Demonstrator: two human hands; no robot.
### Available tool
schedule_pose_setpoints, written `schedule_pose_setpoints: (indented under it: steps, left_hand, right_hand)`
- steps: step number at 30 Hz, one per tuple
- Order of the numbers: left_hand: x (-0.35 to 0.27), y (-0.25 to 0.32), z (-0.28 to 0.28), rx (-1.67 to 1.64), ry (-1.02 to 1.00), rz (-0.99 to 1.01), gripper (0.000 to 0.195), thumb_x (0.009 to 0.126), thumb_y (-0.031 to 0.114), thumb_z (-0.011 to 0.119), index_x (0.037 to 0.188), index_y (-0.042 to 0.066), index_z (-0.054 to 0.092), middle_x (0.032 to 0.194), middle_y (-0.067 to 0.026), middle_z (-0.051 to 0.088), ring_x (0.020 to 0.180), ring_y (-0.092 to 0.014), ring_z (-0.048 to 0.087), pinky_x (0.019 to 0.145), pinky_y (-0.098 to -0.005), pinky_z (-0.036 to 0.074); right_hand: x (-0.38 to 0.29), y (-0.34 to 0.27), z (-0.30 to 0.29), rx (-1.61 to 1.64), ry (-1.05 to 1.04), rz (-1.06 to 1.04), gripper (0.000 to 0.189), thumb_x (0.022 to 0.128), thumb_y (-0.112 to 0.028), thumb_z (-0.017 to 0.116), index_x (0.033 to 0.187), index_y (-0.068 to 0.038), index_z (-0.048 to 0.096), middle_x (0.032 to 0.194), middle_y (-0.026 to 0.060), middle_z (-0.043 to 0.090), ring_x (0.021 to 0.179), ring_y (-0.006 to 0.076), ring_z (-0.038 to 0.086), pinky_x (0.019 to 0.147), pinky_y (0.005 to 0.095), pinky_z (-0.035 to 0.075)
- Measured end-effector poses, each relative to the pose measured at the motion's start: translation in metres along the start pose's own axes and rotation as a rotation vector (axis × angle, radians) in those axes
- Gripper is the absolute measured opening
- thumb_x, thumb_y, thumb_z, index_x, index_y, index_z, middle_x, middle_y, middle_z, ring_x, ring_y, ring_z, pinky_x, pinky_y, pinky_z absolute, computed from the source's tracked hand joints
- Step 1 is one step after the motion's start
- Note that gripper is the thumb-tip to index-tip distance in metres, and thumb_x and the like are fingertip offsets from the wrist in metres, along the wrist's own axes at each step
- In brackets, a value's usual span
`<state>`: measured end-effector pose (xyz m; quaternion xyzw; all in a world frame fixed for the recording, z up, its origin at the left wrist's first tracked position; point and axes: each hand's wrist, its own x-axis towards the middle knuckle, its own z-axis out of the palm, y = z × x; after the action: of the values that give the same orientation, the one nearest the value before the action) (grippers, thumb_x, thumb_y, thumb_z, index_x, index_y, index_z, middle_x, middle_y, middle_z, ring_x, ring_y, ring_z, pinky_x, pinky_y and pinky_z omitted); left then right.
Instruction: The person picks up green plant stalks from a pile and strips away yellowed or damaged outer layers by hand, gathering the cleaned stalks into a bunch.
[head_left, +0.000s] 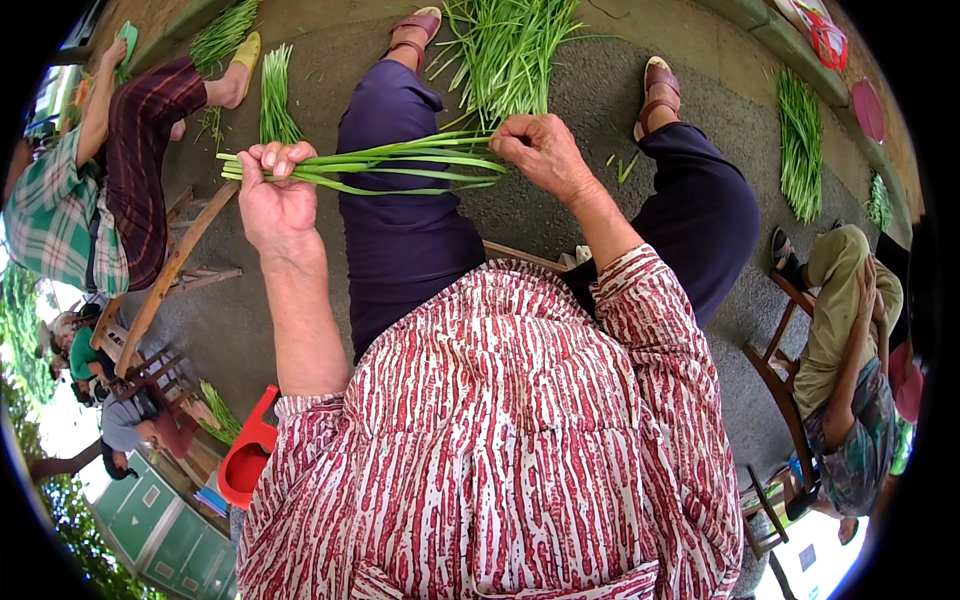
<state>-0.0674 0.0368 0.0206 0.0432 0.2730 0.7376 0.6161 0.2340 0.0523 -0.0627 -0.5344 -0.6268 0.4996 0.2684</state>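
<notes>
My left hand (277, 187) is closed around a small bunch of long green leafy stalks, likely garlic chives (390, 166), near their pale ends, which stick out past the thumb. The stalks stretch across to my right hand (544, 154), whose thumb and forefinger are pinched at the leaf tips. Whether every tip is between those fingers cannot be told. Beyond the right hand, a large loose heap of the same greens (510, 60) lies on the ground between my feet. A neater bundle with pale ends (275, 94) lies behind my left hand.
On the left a person in a plaid shirt (56, 217) sits by a wooden bench (176, 259). A red plastic container (244, 465) is at lower left. Another person (847, 390) sits at right, near a bundle of greens (800, 146) by the curb (795, 45).
</notes>
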Motion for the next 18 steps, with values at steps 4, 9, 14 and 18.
schedule_pose_setpoints:
  steps: [4,9,14,18]
  left_hand:
    - [-0.001,-0.005,0.004,0.018,-0.067,-0.027,0.032,0.099,0.027,0.037,0.079,0.005,0.047,0.065,-0.0064,0.043,0.055,-0.018,0.04,0.064,-0.0332,0.04]
    - [0.006,0.019,0.004,-0.046,-0.12,0.003,0.029,0.097,0.025,0.043,0.078,0.003,0.046,0.065,-0.0062,0.041,0.056,-0.018,0.041,0.067,-0.034,0.04]
    - [0.01,0.025,0.001,-0.121,-0.105,-0.041,0.028,0.095,0.024,0.046,0.077,0.003,0.046,0.064,-0.0063,0.041,0.056,-0.018,0.042,0.069,-0.035,0.04]
    - [0.013,0.03,-0.007,-0.139,-0.09,-0.052,0.028,0.095,0.024,0.046,0.077,0.003,0.047,0.064,-0.0061,0.041,0.056,-0.018,0.042,0.069,-0.0347,0.04]
  right_hand:
    - [0.003,0.011,0.009,-0.111,0.195,0.13,0.025,0.075,-0.027,0.053,0.079,-0.007,0.069,0.065,0.0136,0.062,0.065,0.0267,0.06,0.068,0.0377,0.049]
    - [0.008,0.074,-0.023,-0.215,0.44,0.456,0.026,0.076,-0.027,0.052,0.083,-0.011,0.071,0.084,0.0155,0.068,0.085,0.0331,0.065,0.079,0.0409,0.049]
    - [-0.002,0.108,-0.039,-0.335,0.421,0.689,0.042,0.081,-0.027,0.049,0.121,-0.021,0.06,0.119,0.0108,0.061,0.113,0.0299,0.056,0.098,0.0493,0.035]
    - [-0.003,0.13,-0.042,-0.408,0.402,0.781,0.047,0.082,-0.028,0.049,0.129,-0.021,0.053,0.126,0.012,0.057,0.117,0.034,0.052,0.099,0.0549,0.03]
